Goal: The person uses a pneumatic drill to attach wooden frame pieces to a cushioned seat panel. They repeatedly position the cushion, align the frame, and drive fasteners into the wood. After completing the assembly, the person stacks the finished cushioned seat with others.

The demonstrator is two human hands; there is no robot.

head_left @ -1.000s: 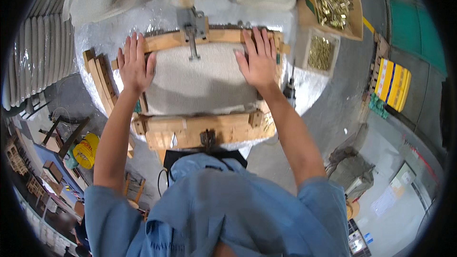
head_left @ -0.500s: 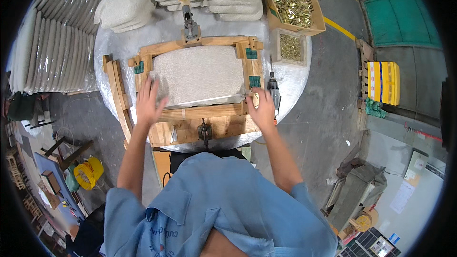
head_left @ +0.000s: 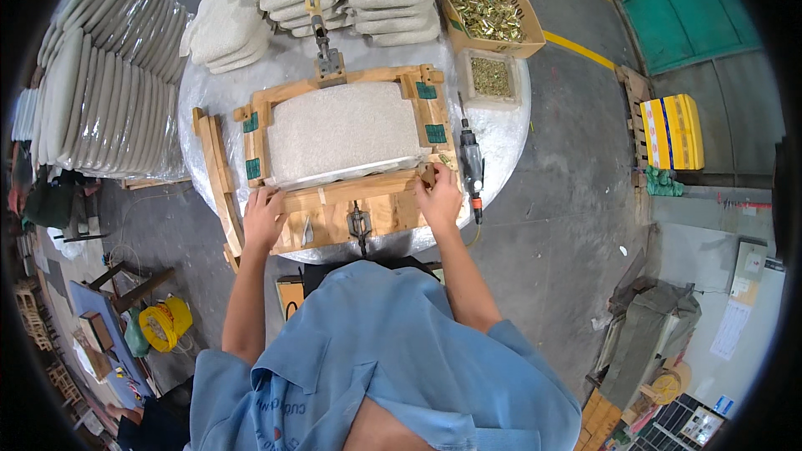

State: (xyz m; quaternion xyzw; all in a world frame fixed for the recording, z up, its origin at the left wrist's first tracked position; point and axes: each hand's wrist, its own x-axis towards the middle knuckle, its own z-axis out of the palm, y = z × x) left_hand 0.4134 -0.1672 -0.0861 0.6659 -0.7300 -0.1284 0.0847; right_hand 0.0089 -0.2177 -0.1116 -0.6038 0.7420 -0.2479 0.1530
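A pale, textured upholstered panel (head_left: 342,134) lies inside a wooden frame jig (head_left: 376,75) on the plastic-wrapped round table. Along the panel's near edge runs a wooden bar (head_left: 351,190). My left hand (head_left: 264,219) has its fingers curled over the bar's left end. At the other end, my right hand (head_left: 441,200) closes around the bar beside a small brown wood block; its fingertips are partly hidden. One toggle clamp (head_left: 328,58) stands at the jig's far side, another toggle clamp (head_left: 359,228) at its near side. To the right lies a power screwdriver (head_left: 472,165).
Stacks of pale padded panels (head_left: 388,2) stand at the table's back. A carton (head_left: 535,45) of metal fittings and a clear tray (head_left: 491,103) of small parts sit back right. Wooden strips (head_left: 219,179) lie left. Wrapped panels (head_left: 117,108) rise beyond the table.
Both hands have come nearer to me, from the panel and the jig's right side onto the ends of the wooden bar. Their fingers have closed. The view has shifted slightly.
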